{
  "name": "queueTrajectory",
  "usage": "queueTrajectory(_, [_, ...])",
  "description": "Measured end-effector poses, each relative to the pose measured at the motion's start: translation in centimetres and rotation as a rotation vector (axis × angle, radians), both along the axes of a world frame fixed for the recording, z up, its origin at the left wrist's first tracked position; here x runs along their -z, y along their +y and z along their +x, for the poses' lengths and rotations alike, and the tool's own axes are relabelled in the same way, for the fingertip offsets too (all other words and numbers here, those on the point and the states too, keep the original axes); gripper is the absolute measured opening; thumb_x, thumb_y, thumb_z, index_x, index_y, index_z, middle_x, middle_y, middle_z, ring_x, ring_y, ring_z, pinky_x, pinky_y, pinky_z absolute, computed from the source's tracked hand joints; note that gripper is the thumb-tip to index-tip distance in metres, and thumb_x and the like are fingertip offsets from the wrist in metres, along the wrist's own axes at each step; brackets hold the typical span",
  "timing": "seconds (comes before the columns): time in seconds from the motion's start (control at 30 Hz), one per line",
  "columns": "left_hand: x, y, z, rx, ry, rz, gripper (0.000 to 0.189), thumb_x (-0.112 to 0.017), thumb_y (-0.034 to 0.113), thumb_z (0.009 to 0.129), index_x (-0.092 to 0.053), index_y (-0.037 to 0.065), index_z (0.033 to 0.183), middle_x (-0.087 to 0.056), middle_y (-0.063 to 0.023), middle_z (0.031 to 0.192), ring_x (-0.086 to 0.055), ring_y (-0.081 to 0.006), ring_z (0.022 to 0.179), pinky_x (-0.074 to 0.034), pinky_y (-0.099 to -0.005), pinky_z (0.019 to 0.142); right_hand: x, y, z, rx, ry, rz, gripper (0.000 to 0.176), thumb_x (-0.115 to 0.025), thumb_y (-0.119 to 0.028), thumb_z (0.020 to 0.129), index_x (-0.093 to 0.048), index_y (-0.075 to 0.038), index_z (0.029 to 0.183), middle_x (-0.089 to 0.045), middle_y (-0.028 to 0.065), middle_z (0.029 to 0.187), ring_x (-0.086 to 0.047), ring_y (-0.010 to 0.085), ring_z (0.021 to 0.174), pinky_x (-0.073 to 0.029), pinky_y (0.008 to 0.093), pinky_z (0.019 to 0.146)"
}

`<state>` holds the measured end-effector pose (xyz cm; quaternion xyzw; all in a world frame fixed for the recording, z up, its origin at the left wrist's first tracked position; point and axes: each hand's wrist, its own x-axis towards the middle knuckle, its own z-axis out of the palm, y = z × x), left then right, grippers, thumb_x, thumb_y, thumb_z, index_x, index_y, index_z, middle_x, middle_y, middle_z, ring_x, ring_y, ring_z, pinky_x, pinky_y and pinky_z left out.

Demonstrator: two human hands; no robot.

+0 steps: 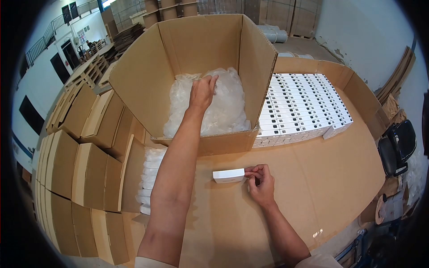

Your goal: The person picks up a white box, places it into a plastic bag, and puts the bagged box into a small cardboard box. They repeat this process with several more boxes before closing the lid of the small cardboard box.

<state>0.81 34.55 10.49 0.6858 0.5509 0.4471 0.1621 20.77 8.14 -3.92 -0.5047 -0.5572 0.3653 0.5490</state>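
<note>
A large open cardboard box stands at the back of the table, with clear plastic bags piled in it. My left hand reaches in over the bags, its fingers closed together; whether they pinch a bag is too small to tell. On the brown table surface lies a small white box, in front of the large box. My right hand grips the right end of this white box between thumb and fingers.
Rows of white boxes are stacked at the back right. White wrapped packs lie in a carton left of my left forearm. Brown cartons are stacked at the far left. A black chair stands beyond the right edge.
</note>
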Motion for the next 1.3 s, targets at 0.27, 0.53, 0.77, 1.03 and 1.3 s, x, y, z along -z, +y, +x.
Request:
queueTrajectory(0.27, [-0.8, 0.7, 0.2, -0.027, -0.225, 0.116, 0.043, -0.046, 0.036, 0.107, -0.053, -0.005, 0.115, -0.066, -0.0252, 0.108, -0.064, -0.0386, 0.1, -0.048, -0.0447, 0.09, 0.4, 0.2, 0.1, 0.014, 0.02, 0.006, 0.018, -0.053, 0.009, 0.089, -0.046, 0.001, 0.103, -0.073, 0.0158, 0.103, -0.076, 0.0211, 0.096, -0.056, 0.0297, 0.082])
queueTrajectory(0.53, [-3.6, 0.2, 0.5, -0.01, -0.428, 0.332, 0.03, -0.062, 0.014, 0.097, -0.05, -0.002, 0.12, -0.069, -0.0176, 0.105, -0.067, -0.0273, 0.095, -0.052, -0.0374, 0.085, 0.9, 0.3, 0.1, 0.065, 0.066, 0.046, 0.021, -0.053, 0.008, 0.088, -0.046, 0.0, 0.105, -0.073, 0.015, 0.103, -0.077, 0.0197, 0.095, -0.055, 0.0278, 0.075])
queueTrajectory(0.77, [-7.4, -9.1, 1.3, 0.089, -0.782, 0.352, 0.022, -0.071, 0.015, 0.099, -0.063, -0.004, 0.105, -0.071, -0.0058, 0.101, -0.063, -0.0098, 0.089, -0.051, -0.0267, 0.079, 1.3, 0.3, 0.4, 0.074, 0.139, 0.069, 0.025, -0.052, 0.01, 0.086, -0.046, -0.001, 0.108, -0.071, 0.0163, 0.106, -0.076, 0.0209, 0.098, -0.055, 0.0291, 0.082])
queueTrajectory(1.03, [-1.4, -25.5, 3.2, -0.078, -0.758, 0.219, 0.019, -0.07, 0.016, 0.1, -0.066, -0.002, 0.098, -0.064, 0.0013, 0.089, -0.055, -0.0066, 0.079, -0.046, -0.0232, 0.069, 1.8, -1.4, 0.8, 0.061, 0.318, 0.045, 0.024, -0.058, 0.009, 0.093, -0.047, -0.001, 0.111, -0.063, 0.0115, 0.113, -0.067, 0.0159, 0.099, -0.052, 0.0292, 0.092])
queueTrajectory(1.3, [11.6, -34.2, 3.5, -0.118, -0.717, -0.07, 0.02, -0.067, 0.018, 0.102, -0.066, -0.001, 0.095, -0.057, 0.005, 0.072, -0.048, -0.0025, 0.061, -0.038, -0.0227, 0.053, -2.5, -7.0, 0.2, -0.307, 0.269, 0.064, 0.024, -0.069, -0.013, 0.098, -0.059, -0.002, 0.116, -0.067, 0.0062, 0.105, -0.062, 0.0116, 0.085, -0.052, 0.0278, 0.078])
